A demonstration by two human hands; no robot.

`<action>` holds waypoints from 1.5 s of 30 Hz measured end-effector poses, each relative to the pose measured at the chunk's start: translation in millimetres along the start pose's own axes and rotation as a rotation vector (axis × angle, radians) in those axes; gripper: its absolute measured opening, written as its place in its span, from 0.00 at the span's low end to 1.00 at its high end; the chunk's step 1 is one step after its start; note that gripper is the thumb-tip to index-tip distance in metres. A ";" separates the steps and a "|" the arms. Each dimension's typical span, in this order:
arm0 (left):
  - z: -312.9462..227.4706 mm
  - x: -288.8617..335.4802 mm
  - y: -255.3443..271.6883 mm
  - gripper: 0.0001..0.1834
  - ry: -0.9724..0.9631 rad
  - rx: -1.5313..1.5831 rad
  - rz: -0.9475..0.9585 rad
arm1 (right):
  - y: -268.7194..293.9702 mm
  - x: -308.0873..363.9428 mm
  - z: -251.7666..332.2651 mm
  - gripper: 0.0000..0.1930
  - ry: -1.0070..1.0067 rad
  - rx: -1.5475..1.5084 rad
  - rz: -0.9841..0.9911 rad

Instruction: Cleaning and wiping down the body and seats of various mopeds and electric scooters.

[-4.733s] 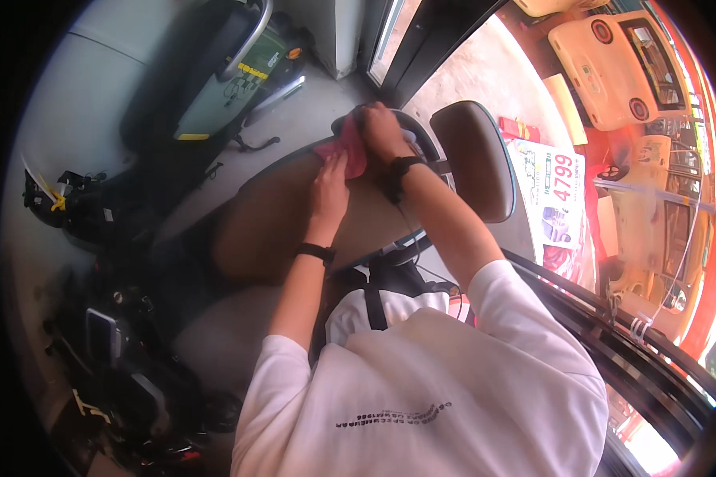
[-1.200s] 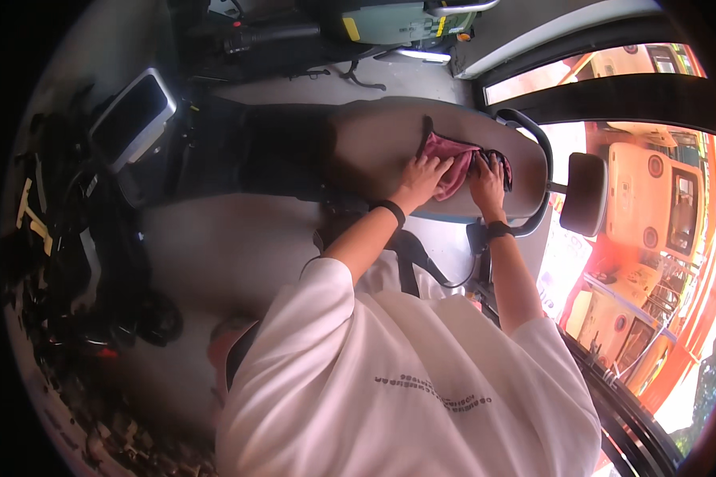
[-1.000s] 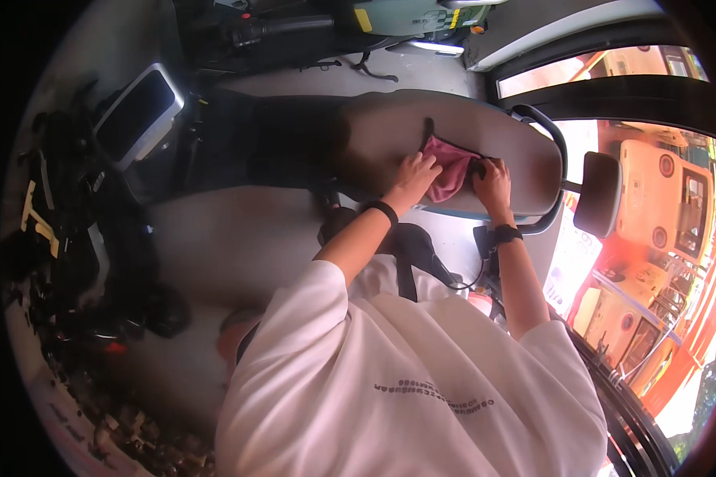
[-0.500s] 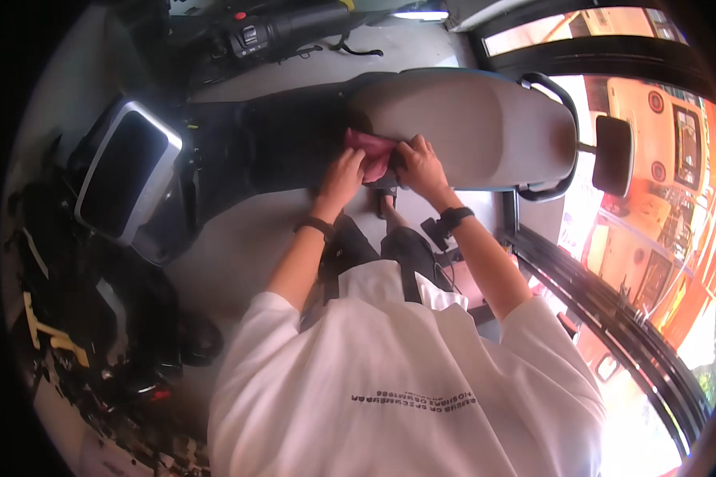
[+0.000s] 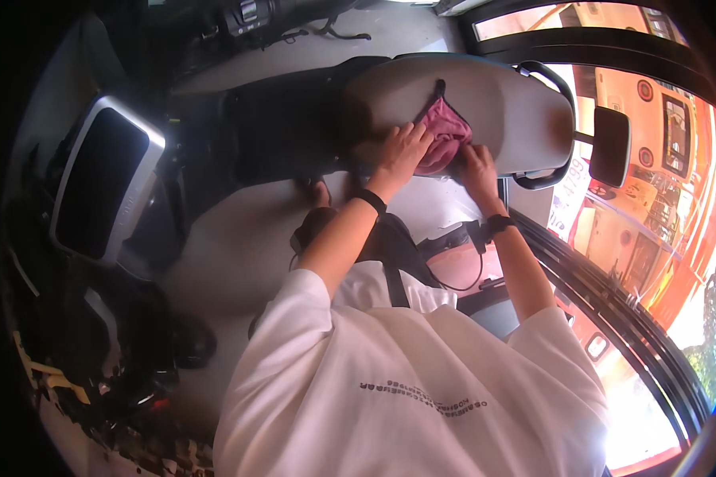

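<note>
A pink cloth [image 5: 444,135] lies bunched on the grey seat [image 5: 509,103] of a scooter. My left hand [image 5: 403,153] presses on the cloth's left side with its fingers spread. My right hand [image 5: 477,165] grips the cloth's lower right edge. Both wrists wear dark bands. My white shirt fills the lower part of the view.
The scooter's black body [image 5: 286,127] extends left of the seat. A second scooter with a dark grey-rimmed seat [image 5: 103,187] stands at the left. A black backrest pad [image 5: 610,147] sits behind the seat. Glass doors [image 5: 652,262] run along the right, cluttered dark parts at lower left.
The view has swung and the seat now lies higher and more to the right. Both hands stay on the pink cloth, which has shifted from the seat's front edge toward its middle.
</note>
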State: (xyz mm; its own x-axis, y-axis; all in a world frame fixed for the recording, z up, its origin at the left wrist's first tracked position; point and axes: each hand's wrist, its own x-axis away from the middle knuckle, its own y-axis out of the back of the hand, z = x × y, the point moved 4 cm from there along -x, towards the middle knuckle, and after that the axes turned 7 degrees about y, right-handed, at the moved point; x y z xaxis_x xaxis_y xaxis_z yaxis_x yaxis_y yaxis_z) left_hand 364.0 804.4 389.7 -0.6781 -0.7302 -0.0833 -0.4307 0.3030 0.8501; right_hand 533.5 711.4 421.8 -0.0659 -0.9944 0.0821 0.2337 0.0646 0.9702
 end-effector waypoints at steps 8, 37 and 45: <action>103.7 135.8 -55.4 0.16 0.043 0.197 0.318 | -109.1 42.9 53.3 0.13 0.588 -0.155 0.546; 287.0 174.7 -140.0 0.28 0.592 -0.072 0.427 | -371.8 14.8 102.7 0.14 -0.349 -0.758 0.140; 314.9 164.4 -166.7 0.17 0.466 -0.093 0.233 | -406.4 -27.6 133.2 0.20 0.113 -0.310 0.086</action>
State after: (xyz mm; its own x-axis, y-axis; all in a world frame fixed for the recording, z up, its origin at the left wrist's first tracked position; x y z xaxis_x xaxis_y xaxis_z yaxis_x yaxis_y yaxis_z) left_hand 136.8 826.6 70.6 -0.4040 -0.8510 0.3357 -0.2306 0.4498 0.8628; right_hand 311.2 723.6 55.6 0.0710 -0.9905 0.1174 0.5188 0.1373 0.8438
